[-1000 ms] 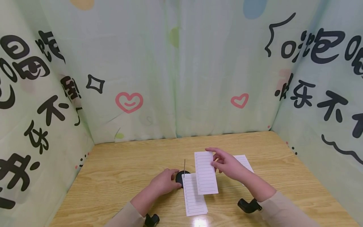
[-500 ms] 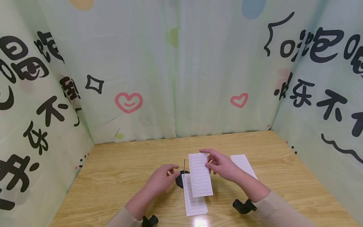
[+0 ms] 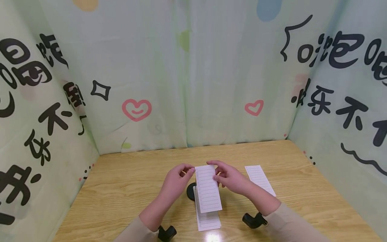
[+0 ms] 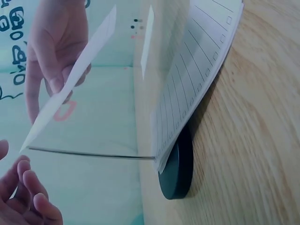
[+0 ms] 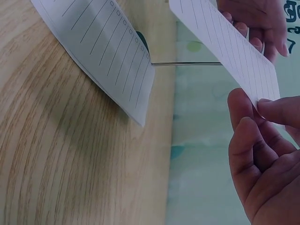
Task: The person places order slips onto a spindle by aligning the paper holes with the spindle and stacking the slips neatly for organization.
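My right hand (image 3: 232,178) pinches a white lined checklist slip (image 3: 208,193) by its right edge, thumb in front and fingers behind. The slip is held up over a bill spike, whose round black base (image 3: 190,192) stands on the table. Its thin metal rod (image 4: 93,154) reaches up to the slip's upper left corner; whether it pierces the paper I cannot tell. Similar slips (image 3: 208,222) lie low on the rod, against the base. Beside that same corner is my left hand (image 3: 176,181), thumb and fingers slightly apart, not visibly gripping it.
More lined slips (image 3: 260,179) lie on the wooden table (image 3: 136,181) to the right, behind my right forearm. Printed curtains (image 3: 163,74) enclose the table at the back and both sides. A black wrist device (image 3: 254,220) sits at each cuff.
My right hand has carried the slip leftward, over the spike. The left hand has left the black base and risen to the slip's upper left corner.
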{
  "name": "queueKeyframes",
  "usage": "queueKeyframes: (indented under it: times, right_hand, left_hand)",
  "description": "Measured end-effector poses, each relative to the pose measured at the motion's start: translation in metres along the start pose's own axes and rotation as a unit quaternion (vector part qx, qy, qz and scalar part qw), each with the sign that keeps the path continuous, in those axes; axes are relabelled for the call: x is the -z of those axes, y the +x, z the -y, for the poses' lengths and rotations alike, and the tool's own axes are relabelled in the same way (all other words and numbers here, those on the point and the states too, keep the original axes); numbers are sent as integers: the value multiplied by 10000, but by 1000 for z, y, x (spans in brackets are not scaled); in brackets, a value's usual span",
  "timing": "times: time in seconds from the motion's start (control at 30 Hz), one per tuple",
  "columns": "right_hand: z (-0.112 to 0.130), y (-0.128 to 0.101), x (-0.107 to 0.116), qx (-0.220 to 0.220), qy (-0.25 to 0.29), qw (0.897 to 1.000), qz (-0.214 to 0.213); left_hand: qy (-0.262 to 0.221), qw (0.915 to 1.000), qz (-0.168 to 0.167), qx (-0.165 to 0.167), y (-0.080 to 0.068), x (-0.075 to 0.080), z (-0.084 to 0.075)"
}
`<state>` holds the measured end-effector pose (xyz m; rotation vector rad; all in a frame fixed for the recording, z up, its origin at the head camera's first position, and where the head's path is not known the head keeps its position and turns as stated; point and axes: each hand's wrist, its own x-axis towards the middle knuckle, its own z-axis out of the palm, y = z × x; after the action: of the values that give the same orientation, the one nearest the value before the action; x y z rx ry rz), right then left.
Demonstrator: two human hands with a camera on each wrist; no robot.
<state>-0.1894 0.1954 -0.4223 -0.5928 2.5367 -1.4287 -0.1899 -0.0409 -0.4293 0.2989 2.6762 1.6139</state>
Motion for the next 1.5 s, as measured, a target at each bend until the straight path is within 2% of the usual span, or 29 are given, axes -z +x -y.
queueKeyframes:
  times: [0.37,0.6,0.87,1.1,1.23,1.5]
  right_hand:
    - [-1,1,-2,-54,41,10000,-18]
    - [1,1,-2,-63,141,9999,-55]
    - [2,1,-2,-70,131,9999,-79]
    - [3,2,-2,-71,195,9998,-69]
    - [4,2,-2,-81,151,9998,-91]
    - [3,4,-5,-119,211,9997,-98]
  left_hand:
    - [-156,9998,-58,116,6,-9,-4]
    - [-41,9999,-66,84,8,-10,-7]
    - [-134,9998,-4,178,9,-9,-7]
    - [-327,9987,83,389,11,-8,-8]
    - [-559,9970,187,507,14,-8,-6]
    - [-1502,9859,442,595,16,-6,1]
